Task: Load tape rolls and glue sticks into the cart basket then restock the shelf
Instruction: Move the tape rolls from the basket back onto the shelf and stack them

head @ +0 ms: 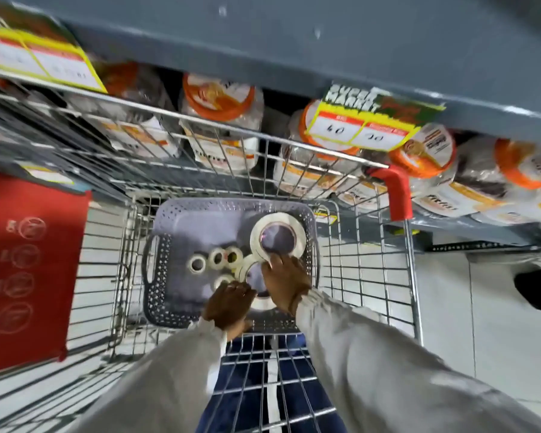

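A grey perforated plastic basket (169,232) sits in the bottom of a wire shopping cart (384,276). Inside it lie a large white tape roll (297,228) at the far right and several small tape rolls (197,263) near the middle. My right hand (286,284) reaches into the basket, its fingertips touching the near rim of the large roll. My left hand (230,304) is lower in the basket, fingers curled over another white tape roll (264,303) that lies partly hidden between both hands. No glue sticks are visible.
A grey shelf edge (294,42) with yellow price tags hangs over the cart's far end. Orange-lidded jars (219,95) fill the shelf behind the wire. A red panel (28,260) stands at left. The cart's red handle end (397,195) juts out at right. Tiled floor lies around.
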A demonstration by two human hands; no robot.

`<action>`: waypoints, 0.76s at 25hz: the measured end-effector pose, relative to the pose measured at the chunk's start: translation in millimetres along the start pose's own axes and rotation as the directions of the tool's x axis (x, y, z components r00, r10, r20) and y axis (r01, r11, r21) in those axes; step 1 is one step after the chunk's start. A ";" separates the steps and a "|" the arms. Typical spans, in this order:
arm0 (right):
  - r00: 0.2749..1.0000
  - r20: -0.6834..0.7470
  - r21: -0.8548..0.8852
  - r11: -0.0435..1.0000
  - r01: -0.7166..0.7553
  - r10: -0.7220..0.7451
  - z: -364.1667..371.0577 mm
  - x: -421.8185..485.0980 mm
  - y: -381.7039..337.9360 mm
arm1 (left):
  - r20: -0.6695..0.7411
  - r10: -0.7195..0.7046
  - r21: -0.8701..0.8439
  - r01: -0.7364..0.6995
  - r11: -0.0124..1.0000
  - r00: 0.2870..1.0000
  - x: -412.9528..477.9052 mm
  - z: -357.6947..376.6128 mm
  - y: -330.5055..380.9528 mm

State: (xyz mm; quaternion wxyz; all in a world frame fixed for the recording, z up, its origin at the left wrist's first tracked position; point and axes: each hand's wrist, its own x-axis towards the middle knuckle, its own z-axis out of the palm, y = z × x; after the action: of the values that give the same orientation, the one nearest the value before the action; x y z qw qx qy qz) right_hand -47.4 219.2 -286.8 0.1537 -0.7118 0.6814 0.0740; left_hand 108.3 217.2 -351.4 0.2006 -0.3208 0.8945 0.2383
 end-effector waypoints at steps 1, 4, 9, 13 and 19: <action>0.999 0.030 0.008 0.999 0.042 -0.042 11.3 10.5 2.3 | -0.029 -0.009 -0.027 0.008 1.000 1.000 7.1 1.3 4.4; 0.996 0.082 -0.035 0.998 0.049 -0.046 24.3 26.5 5.5 | -0.114 0.053 0.092 -0.042 0.995 0.992 20.4 3.5 17.9; 0.965 -0.139 -0.032 0.975 0.219 -0.221 16.7 11.7 8.3 | -0.196 0.160 0.211 -0.117 0.970 0.968 19.9 -0.2 17.4; 0.851 -0.325 0.012 0.897 0.441 -0.414 -16.8 -11.2 0.7 | -0.173 0.255 0.285 -0.200 0.937 0.951 -5.4 -32.2 23.4; 0.494 -0.743 -0.159 0.836 0.525 -0.452 -136.2 -10.6 -33.0 | -0.548 0.323 0.337 -0.150 0.930 0.772 -62.8 -142.9 31.2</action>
State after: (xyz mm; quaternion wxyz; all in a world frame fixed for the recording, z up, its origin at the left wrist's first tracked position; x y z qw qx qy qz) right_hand -29.5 186.5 -151.4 -0.0983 -0.8312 0.4540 -0.3055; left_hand 102.7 189.2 -194.8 -0.0791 -0.2320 0.9692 0.0233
